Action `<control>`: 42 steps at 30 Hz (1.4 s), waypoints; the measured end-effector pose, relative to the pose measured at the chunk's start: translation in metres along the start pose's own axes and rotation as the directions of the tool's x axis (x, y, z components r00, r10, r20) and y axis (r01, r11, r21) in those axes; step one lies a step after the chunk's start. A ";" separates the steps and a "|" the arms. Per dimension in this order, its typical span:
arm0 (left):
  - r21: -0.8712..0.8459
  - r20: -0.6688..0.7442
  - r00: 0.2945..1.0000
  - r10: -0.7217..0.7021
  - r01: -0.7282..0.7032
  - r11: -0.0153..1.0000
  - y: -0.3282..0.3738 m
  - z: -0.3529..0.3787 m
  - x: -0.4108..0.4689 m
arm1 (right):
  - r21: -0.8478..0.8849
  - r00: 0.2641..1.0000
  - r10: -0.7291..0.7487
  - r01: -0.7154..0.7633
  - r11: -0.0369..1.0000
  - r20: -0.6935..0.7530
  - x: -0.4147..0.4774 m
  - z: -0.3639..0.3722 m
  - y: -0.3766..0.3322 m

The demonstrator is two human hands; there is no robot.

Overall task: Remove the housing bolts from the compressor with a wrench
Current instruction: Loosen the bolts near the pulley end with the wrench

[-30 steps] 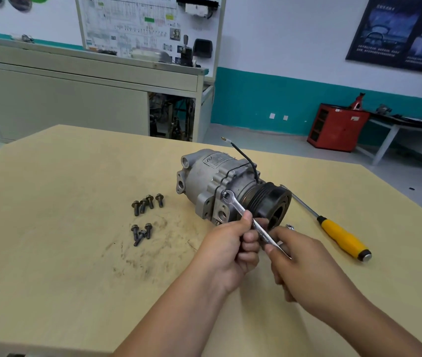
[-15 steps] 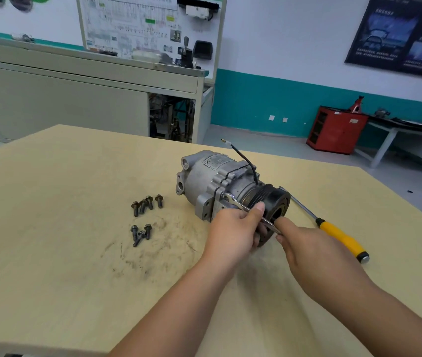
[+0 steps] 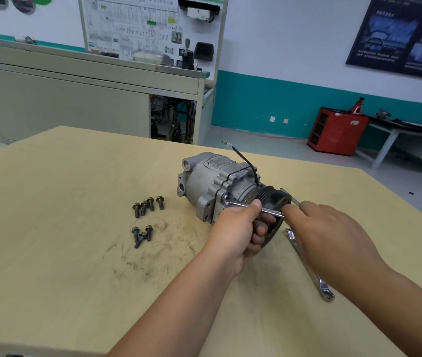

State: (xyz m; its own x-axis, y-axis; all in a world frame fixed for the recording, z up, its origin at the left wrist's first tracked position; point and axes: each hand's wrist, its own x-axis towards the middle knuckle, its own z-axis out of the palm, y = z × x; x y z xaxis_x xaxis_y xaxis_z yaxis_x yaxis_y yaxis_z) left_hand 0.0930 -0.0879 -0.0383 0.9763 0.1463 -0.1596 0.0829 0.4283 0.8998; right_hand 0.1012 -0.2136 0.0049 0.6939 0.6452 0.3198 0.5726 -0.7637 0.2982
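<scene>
Compressor (image 3: 210,181) mid-table, axis far-left to near-right, pulley (image 3: 273,198) toward hands; wrench (image 3: 265,209) head at the flange, shank running right; left hand (image 3: 238,228), nearer the head, pinches the shank; right hand (image 3: 328,233) meets its free end, grip unclear.

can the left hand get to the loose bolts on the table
Probably yes, once it lets go: the left hand grips the wrench on the compressor, and the loose bolts lie on the table to its left with nothing between.
</scene>
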 end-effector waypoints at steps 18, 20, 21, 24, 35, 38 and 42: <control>-0.004 0.000 0.999 0.047 -0.047 0.999 -0.014 -0.012 -0.006 | 0.662 0.978 0.208 -0.146 0.735 -0.015 -0.011 0.008 -0.004; 0.033 -0.020 0.997 0.069 -0.068 0.997 -0.014 -0.012 -0.006 | 0.727 0.970 0.241 -0.182 0.662 0.023 -0.013 0.014 -0.005; 0.049 -0.028 0.997 0.076 -0.074 0.996 -0.014 -0.012 -0.005 | 0.754 0.968 0.248 -0.192 0.628 0.039 -0.014 0.017 -0.005; 0.112 -0.040 0.994 0.100 -0.095 0.989 -0.015 -0.014 -0.005 | 0.819 0.960 0.267 -0.217 0.531 0.081 -0.016 0.024 -0.004; 0.191 -0.052 0.983 0.177 -0.164 0.968 -0.011 -0.011 -0.002 | 0.425 0.989 0.148 -0.135 0.895 0.003 -0.019 0.013 -0.013; 0.164 -0.045 0.988 0.146 -0.137 0.977 -0.010 -0.012 -0.001 | 0.330 0.990 0.141 -0.132 0.935 -0.004 -0.021 0.009 -0.025; 0.145 -0.010 0.990 0.139 -0.136 0.980 -0.011 -0.015 0.000 | 0.445 0.982 0.188 -0.163 0.881 -0.013 -0.021 0.012 -0.031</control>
State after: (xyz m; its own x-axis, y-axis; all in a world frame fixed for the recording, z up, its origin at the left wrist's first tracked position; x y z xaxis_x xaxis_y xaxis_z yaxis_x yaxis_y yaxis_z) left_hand 0.0892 -0.0791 -0.0547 0.9764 0.2129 -0.0372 -0.0223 0.2706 0.9624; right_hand 0.0742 -0.2036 -0.0223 0.7838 0.4901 0.3815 0.5852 -0.7885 -0.1893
